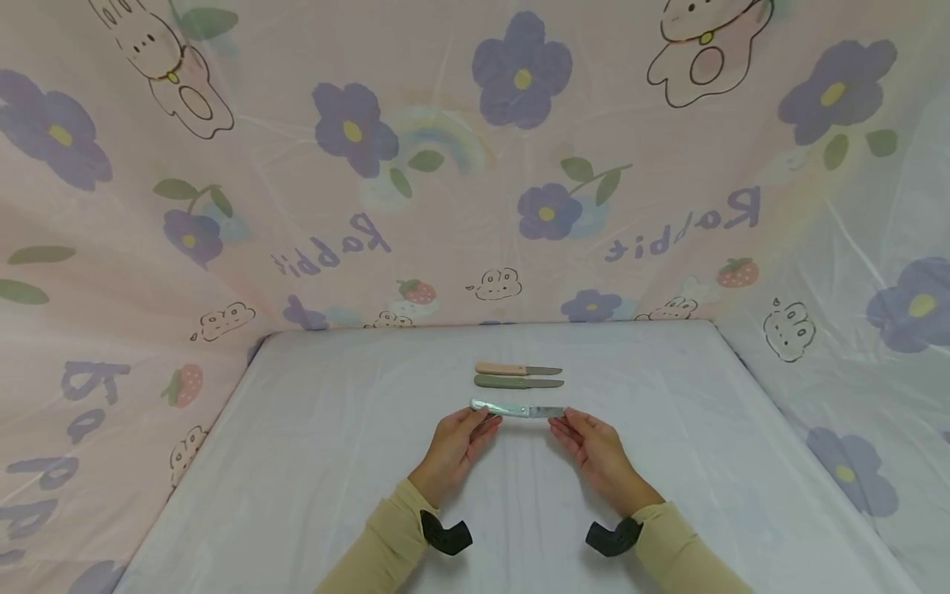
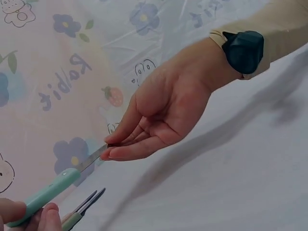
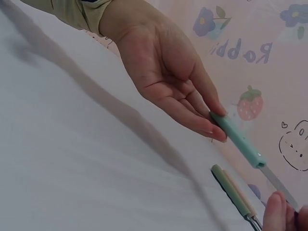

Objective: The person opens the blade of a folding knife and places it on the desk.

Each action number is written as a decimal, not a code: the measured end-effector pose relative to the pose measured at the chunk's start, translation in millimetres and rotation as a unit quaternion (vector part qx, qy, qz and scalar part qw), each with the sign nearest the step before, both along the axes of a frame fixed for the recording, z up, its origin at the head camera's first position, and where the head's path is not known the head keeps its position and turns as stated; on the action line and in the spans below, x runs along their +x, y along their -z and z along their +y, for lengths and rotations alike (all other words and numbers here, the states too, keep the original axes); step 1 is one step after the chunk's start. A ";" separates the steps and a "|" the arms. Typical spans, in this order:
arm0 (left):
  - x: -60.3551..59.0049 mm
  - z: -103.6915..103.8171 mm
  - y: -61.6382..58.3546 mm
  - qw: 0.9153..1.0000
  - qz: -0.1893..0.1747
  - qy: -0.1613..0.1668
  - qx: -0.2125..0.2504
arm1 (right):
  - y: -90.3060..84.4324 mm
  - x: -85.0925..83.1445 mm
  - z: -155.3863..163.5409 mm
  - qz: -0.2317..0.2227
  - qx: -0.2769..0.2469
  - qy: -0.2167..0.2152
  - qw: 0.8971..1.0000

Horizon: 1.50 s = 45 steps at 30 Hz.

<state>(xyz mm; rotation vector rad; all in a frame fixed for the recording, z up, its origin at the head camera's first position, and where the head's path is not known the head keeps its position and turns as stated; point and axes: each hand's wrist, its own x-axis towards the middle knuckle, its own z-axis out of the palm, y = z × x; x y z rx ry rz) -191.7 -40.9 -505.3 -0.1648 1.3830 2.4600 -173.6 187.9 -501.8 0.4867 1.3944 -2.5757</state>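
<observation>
A small knife with a mint-green handle [image 1: 508, 409] is held level across both hands above the white table. My left hand [image 1: 454, 445] pinches the end of its handle between thumb and fingers, which the right wrist view shows from the side. At the other end, my right hand [image 1: 599, 452] pinches the tip of the blade [image 2: 91, 158], covering it with the fingertips. Just beyond lie two more knives side by side, one with a dark green handle [image 1: 500, 382] and one with a beige handle [image 1: 499, 369], both blades pointing right.
The white-covered table [image 1: 334, 462] runs back to a pink curtain [image 1: 445, 247] printed with flowers and rabbits, which also hangs along the left and right sides. A black band [image 1: 447, 535] sits at the left wrist and another black band [image 1: 614, 538] at the right.
</observation>
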 end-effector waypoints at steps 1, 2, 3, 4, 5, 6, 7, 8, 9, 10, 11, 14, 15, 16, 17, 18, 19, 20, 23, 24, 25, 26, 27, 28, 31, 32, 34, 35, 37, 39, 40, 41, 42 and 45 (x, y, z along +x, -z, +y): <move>-1.4 0.0 0.2 1.000 -0.003 0.002 -0.006 | -0.2 -1.5 1.2 0.002 0.003 -0.005 1.000; -3.2 0.0 0.8 1.000 -0.006 0.003 -0.009 | -0.1 -3.1 2.2 0.003 0.006 -0.007 1.000; -5.1 0.2 1.5 1.000 -0.011 0.003 -0.012 | -0.5 -4.6 2.9 0.003 0.008 -0.010 1.000; -7.2 0.4 2.5 1.000 -0.013 0.003 -0.016 | -0.5 -6.3 3.5 0.003 0.011 -0.013 1.000; -9.3 0.5 3.3 1.000 -0.014 0.004 -0.020 | -0.5 -7.9 4.0 0.004 0.015 -0.018 1.000; -11.3 0.7 4.0 1.000 -0.017 0.003 -0.024 | -0.4 -9.7 4.5 0.001 0.018 -0.021 1.000; -13.3 1.0 4.6 0.999 -0.021 0.002 -0.028 | 0.0 -11.5 4.9 -0.001 0.021 -0.024 0.999; -15.3 1.4 5.3 0.999 -0.023 0.001 -0.033 | 0.2 -13.3 5.2 -0.006 0.021 -0.023 1.000; -17.2 1.6 5.7 0.999 -0.027 0.001 -0.038 | 0.9 -15.3 5.7 -0.009 0.021 -0.024 0.999; -19.0 1.9 6.0 0.999 -0.028 0.001 -0.043 | 1.7 -17.3 6.0 -0.011 0.023 -0.024 0.999; -20.9 2.1 6.3 0.998 -0.032 0.000 -0.048 | 2.6 -19.1 6.4 -0.012 0.026 -0.027 0.999; -25.7 1.6 7.7 0.997 -0.042 0.001 -0.058 | 6.0 -25.4 7.1 -0.016 0.029 -0.028 0.999; -27.0 1.1 8.0 0.997 -0.048 0.001 -0.060 | 7.1 -27.4 7.1 -0.017 0.033 -0.030 0.999; -28.3 0.9 8.4 0.997 -0.051 0.001 -0.061 | 8.0 -29.3 7.0 -0.017 0.038 -0.032 0.999; -29.5 0.7 8.7 0.997 -0.054 0.002 -0.064 | 9.0 -31.2 7.2 -0.017 0.044 -0.035 0.998; -30.8 0.6 8.9 0.996 -0.057 0.003 -0.065 | 10.0 -33.2 7.3 -0.019 0.049 -0.036 0.998; -32.0 0.6 9.0 0.996 -0.062 0.004 -0.066 | 10.9 -35.2 7.2 -0.021 0.053 -0.033 0.998; -33.3 0.8 9.0 0.996 -0.062 0.005 -0.070 | 11.5 -37.1 7.2 -0.023 0.057 -0.033 0.998; -37.8 1.1 8.6 0.994 -0.072 0.009 -0.084 | 13.3 -42.6 7.6 -0.027 0.065 -0.029 0.997; -39.4 1.0 8.6 0.993 -0.076 0.010 -0.089 | 13.6 -44.3 7.7 -0.026 0.066 -0.028 0.997; -41.0 0.8 8.5 0.992 -0.078 0.012 -0.094 | 13.8 -45.9 7.5 -0.027 0.065 -0.027 0.997; -42.6 0.5 8.3 0.992 -0.079 0.013 -0.099 | 13.7 -47.1 7.3 -0.026 0.068 -0.029 0.997; -44.1 0.1 7.7 0.991 -0.084 0.014 -0.103 | 13.9 -48.5 7.1 -0.027 0.070 -0.030 0.997; -45.5 -0.2 7.4 0.990 -0.086 0.015 -0.108 | 13.6 -49.4 6.7 -0.027 0.073 -0.031 0.997; -49.4 -1.6 6.7 0.989 -0.089 0.021 -0.115 | 13.4 -51.9 5.2 -0.035 0.079 -0.028 0.996; -50.7 -2.0 6.6 0.989 -0.091 0.023 -0.117 | 13.3 -52.6 4.8 -0.040 0.081 -0.025 0.996; -53.5 -3.3 7.3 0.988 -0.096 0.027 -0.119 | 13.6 -54.1 4.3 -0.050 0.085 -0.019 0.995; -54.7 -3.9 7.9 0.988 -0.095 0.029 -0.122 | 13.8 -54.9 4.2 -0.053 0.087 -0.017 0.995; -57.0 -4.9 8.6 0.987 -0.092 0.031 -0.128 | 14.1 -56.7 4.1 -0.061 0.090 -0.014 0.994; -59.1 -6.0 9.2 0.987 -0.092 0.033 -0.131 | 14.3 -58.5 4.1 -0.067 0.091 -0.011 0.994; -60.0 -6.5 9.1 0.986 -0.093 0.034 -0.134 | 14.2 -59.3 4.1 -0.069 0.092 -0.011 0.993; -60.8 -7.0 9.0 0.986 -0.093 0.037 -0.136 | 14.2 -59.9 4.0 -0.070 0.091 -0.011 0.993; -61.8 -7.7 8.8 0.985 -0.096 0.040 -0.135 | 14.1 -60.6 3.9 -0.076 0.092 -0.009 0.993; -65.2 -9.7 8.5 0.983 -0.104 0.056 -0.139 | 13.5 -61.2 4.4 -0.083 0.095 -0.008 0.992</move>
